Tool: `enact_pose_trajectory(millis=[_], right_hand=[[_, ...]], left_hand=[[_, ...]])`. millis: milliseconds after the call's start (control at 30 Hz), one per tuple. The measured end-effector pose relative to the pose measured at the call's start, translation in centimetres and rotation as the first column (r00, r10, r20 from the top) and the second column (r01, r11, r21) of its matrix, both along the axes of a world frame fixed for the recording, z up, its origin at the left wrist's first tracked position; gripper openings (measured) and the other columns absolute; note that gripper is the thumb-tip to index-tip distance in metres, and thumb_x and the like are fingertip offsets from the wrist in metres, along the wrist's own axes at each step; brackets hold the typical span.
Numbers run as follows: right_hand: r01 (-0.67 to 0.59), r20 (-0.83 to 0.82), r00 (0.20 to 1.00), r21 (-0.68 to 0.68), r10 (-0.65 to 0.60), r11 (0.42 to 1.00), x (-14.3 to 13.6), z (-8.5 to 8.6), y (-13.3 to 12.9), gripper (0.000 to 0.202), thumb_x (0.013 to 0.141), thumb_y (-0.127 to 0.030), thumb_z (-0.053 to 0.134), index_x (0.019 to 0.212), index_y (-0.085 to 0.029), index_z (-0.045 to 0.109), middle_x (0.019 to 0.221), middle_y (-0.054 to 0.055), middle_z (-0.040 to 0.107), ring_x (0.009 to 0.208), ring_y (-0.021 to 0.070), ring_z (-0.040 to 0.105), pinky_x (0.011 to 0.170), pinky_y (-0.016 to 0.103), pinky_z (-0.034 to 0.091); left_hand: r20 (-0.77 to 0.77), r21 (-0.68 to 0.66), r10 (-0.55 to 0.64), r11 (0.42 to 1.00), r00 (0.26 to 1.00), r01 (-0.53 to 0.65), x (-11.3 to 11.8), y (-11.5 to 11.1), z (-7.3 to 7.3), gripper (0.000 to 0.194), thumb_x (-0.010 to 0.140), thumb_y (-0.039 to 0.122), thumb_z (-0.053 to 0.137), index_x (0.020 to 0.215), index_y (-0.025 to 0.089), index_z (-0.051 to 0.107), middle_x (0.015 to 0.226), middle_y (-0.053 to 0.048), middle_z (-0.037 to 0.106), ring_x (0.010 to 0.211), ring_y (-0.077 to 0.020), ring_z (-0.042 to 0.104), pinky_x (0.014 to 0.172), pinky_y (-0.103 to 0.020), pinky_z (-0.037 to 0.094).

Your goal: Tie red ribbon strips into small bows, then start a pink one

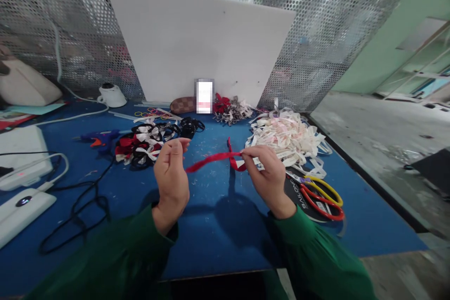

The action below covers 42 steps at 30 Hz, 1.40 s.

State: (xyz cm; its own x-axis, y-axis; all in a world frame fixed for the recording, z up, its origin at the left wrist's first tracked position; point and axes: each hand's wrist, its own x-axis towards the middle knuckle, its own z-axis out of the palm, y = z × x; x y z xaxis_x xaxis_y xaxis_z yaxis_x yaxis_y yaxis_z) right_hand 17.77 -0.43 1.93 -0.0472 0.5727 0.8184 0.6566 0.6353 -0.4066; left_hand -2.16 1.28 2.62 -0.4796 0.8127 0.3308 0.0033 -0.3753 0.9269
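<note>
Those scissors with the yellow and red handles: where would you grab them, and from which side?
I'd take the scissors by their yellow loop and red loop, reaching from the near right side. The loops lie that way, while the blades point away toward the white ribbon pile. The right hand seems best placed, though it pinches a red ribbon.

2 hands (172, 182) (266, 173), min. 1 red ribbon (215, 157), 1 pr. scissors (321, 183), 1 glue gun (110, 137), 1 cup (115, 97), many white ribbons (284, 138).
</note>
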Motion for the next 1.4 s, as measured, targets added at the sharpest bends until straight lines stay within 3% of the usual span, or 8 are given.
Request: enact_pose_trajectory(millis=[133,267,333,433,533,733,1167,1400], right_hand=[[-0.090,0.072,0.993,0.008,0.090,0.996,0.0,0.3,-0.3,0.019,0.089,-0.008,0.062,0.097,-0.025,0.067,0.088,0.002,0.072,0.085,0.0178,0.066,0.082,0.039,0.048],[-0.153,0.074,0.985,-0.035,0.155,0.988,-0.3,0.1,-0.3,0.019,0.089,-0.009,0.063,0.095,-0.025,0.071,0.091,0.003,0.072,0.087,0.0180,0.066,0.082,0.039,0.048],[-0.164,0.031,0.986,-0.050,0.166,0.985,-0.5,-0.1,-0.2,0.019,0.089,-0.010,0.064,0.094,-0.025,0.072,0.091,0.003,0.072,0.087,0.0176,0.065,0.081,0.038,0.049],[-0.175,-0.018,0.985,-0.089,0.174,0.981,-0.8,-0.5,-0.2,0.017,0.090,-0.012,0.064,0.093,-0.026,0.073,0.091,0.003,0.071,0.089,0.0172,0.065,0.081,0.036,0.050],[-0.179,-0.003,0.984,-0.133,0.181,0.975,-0.8,-0.6,-0.2,0.018,0.092,-0.015,0.062,0.097,-0.027,0.074,0.097,0.003,0.072,0.094,0.0179,0.065,0.085,0.037,0.050],[0.008,0.012,1.000,-0.103,-0.007,0.995,-0.9,-0.1,-0.6,0.016,0.093,-0.019,0.062,0.103,-0.025,0.072,0.092,0.005,0.071,0.089,0.0192,0.065,0.083,0.039,0.047],[0.003,0.257,0.966,-0.131,0.031,0.991,-1.7,-0.1,-0.8,0.009,0.092,-0.019,0.060,0.087,-0.023,0.066,0.080,0.001,0.071,0.078,0.0166,0.065,0.080,0.037,0.042],[-0.024,0.162,0.985,-0.203,0.058,0.979,-2.1,-0.3,-0.8,0.012,0.089,-0.014,0.061,0.081,-0.021,0.066,0.075,0.000,0.070,0.073,0.0157,0.064,0.077,0.035,0.042]], left_hand=[[-0.057,-0.141,-0.289,0.950,0.956,0.278,0.3,-0.4,0.4,0.021,0.087,0.039,0.065,0.090,0.019,0.073,0.094,-0.005,0.072,0.092,-0.0182,0.063,0.084,-0.028,0.046],[0.126,-0.388,-0.726,0.591,0.676,0.707,1.0,-1.2,0.4,0.030,0.086,0.045,0.066,0.088,0.017,0.076,0.092,-0.006,0.074,0.091,-0.0189,0.063,0.087,-0.030,0.045],[0.315,-0.399,-0.762,0.434,0.566,0.808,1.2,-1.6,0.4,0.036,0.085,0.050,0.066,0.087,0.016,0.075,0.089,-0.007,0.073,0.087,-0.0187,0.063,0.083,-0.031,0.045],[0.488,-0.338,-0.728,0.352,0.482,0.873,1.3,-1.8,0.3,0.036,0.081,0.050,0.071,0.081,0.014,0.074,0.080,-0.006,0.069,0.077,-0.0162,0.060,0.075,-0.029,0.045],[0.489,-0.321,-0.712,0.391,0.504,0.863,1.3,-1.8,0.0,0.028,0.079,0.043,0.075,0.080,0.015,0.074,0.078,-0.004,0.067,0.071,-0.0116,0.056,0.069,-0.024,0.042],[0.345,-0.391,-0.630,0.578,0.696,0.717,1.4,-1.7,-0.3,0.025,0.078,0.039,0.076,0.087,0.015,0.079,0.077,-0.004,0.070,0.071,-0.0118,0.056,0.070,-0.024,0.041],[0.069,-0.417,-0.591,0.714,0.804,0.562,2.0,-2.1,-0.5,0.017,0.076,0.031,0.070,0.072,0.017,0.078,0.067,-0.003,0.069,0.067,-0.0153,0.058,0.066,-0.026,0.044],[0.094,-0.429,-0.592,0.701,0.800,0.569,2.0,-2.3,-0.4,0.019,0.078,0.033,0.070,0.071,0.017,0.076,0.070,-0.003,0.071,0.068,-0.0149,0.058,0.069,-0.026,0.044]])
